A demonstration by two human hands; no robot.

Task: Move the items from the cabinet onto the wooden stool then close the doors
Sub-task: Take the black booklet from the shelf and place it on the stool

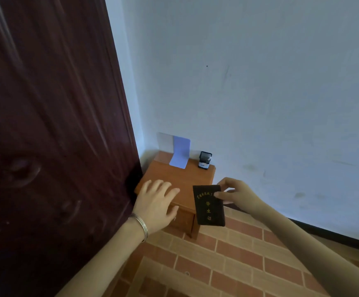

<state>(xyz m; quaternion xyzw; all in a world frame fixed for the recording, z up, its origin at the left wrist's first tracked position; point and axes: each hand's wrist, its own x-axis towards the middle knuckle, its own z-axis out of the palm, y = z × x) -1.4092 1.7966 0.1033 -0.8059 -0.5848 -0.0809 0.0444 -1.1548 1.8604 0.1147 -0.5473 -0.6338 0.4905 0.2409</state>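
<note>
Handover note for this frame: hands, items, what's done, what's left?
Left hand open, flat over the wooden stool, at its near edge.
Right hand pinches a dark booklet above the stool's right front corner.
Blue card and small black stamp already sit at the stool's back, by the wall.
Left: set the booklet down, close the dark door. The cabinet interior is out of view.
</note>
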